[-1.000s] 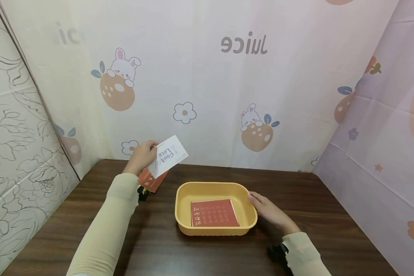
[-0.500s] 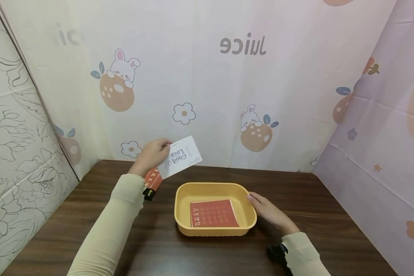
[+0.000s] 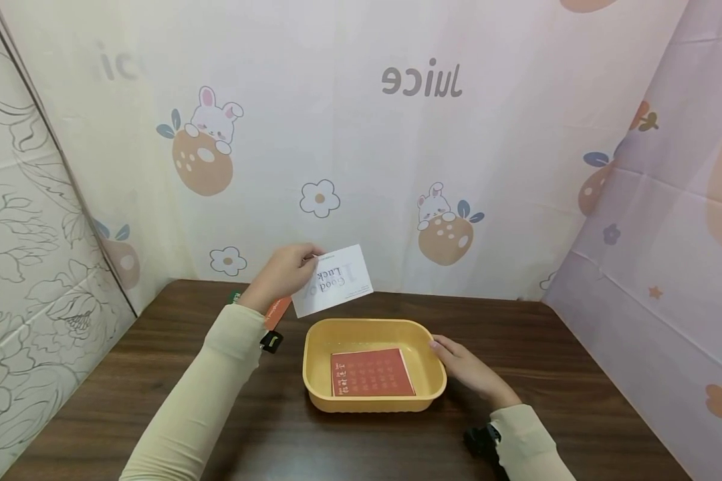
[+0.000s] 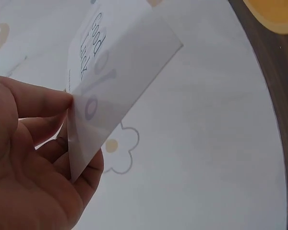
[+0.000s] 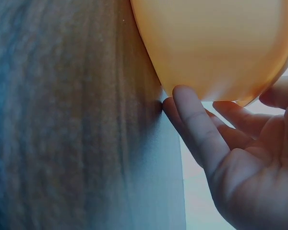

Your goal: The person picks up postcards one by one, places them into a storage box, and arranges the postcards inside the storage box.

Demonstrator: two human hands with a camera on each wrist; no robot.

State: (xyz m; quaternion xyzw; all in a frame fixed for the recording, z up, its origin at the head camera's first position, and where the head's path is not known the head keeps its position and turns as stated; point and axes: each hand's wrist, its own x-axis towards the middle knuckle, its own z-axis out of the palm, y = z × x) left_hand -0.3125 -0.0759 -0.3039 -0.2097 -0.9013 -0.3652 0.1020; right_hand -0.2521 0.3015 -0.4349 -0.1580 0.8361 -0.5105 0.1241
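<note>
A white card (image 3: 332,280) printed "Good Luck" is pinched at its left edge by my left hand (image 3: 283,274), up and to the left of the tray in the head view. The left wrist view shows the thumb on one face of the card and curled fingers behind it. A yellow plastic tray (image 3: 419,361) sits on the table with a red card (image 3: 373,373) lying inside. At the tray's right end, my right hand (image 3: 475,371) holds the rim. In the right wrist view, its fingers (image 5: 197,124) press the outer wall while the thumb is at the rim.
An orange-red card (image 3: 279,311) lies on the dark wooden table (image 3: 337,444), largely hidden behind the left wrist. A bit of green (image 3: 233,296) shows there too. Printed curtains (image 3: 361,147) stand behind the table and along both sides.
My left hand has carried the white card to the right, closer above the tray's back left corner, covering more of the orange-red card. The right hand has stayed on the tray.
</note>
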